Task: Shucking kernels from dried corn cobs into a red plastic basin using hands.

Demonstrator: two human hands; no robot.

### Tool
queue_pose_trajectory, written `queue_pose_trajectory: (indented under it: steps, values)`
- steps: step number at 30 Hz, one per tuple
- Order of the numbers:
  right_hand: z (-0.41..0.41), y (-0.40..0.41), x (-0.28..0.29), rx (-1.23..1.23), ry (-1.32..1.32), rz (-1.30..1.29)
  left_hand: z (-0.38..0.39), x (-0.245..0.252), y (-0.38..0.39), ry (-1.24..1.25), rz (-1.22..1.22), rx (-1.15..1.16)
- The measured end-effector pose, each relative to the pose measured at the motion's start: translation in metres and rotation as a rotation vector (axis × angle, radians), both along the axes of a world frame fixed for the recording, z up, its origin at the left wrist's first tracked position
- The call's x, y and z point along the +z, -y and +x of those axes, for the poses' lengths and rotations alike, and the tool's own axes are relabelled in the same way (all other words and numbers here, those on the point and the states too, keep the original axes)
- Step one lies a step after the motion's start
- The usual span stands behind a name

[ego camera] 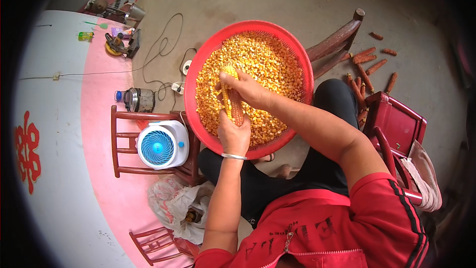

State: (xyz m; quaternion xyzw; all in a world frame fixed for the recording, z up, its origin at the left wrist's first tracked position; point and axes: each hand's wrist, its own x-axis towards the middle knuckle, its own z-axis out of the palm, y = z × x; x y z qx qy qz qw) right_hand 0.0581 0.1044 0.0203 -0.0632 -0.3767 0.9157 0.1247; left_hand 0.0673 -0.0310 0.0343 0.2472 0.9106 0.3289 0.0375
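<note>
An ear of corn (234, 102), partly stripped so that its reddish cob shows beside rows of yellow kernels, is held in both hands over a red plastic basket (306, 78). My left hand (234, 133), with a silvery bangle on its wrist, grips the end nearer to me. Around the far part of the ear closes my right hand (251, 89), its thumb lying across the kernels. Some of its fingers are hidden behind the ear. Loose yellow corn kernels (271, 57) fill much of the basket, which sits at my knees.
On a wooden chair (115, 141) at left stands a white and blue fan (160, 145). Below it is a white woven sack (167, 201). Bare cobs (366, 76) litter the floor beside a wooden bench (334, 41). A dark red chair (396, 123) is at right. Cables (147, 65) trail across the floor.
</note>
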Motion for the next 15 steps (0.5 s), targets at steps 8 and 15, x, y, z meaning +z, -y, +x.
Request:
queue_pose_trajectory:
  steps: [8,15]
  values:
    - [-0.007,-0.003,-0.022,-0.073,0.195,0.562,-0.014,-0.023,0.022,0.474,0.361,-0.203]
    - [0.003,0.004,-0.01,-0.009,0.097,0.421,-0.013,0.006,0.027,1.02,0.437,-0.064]
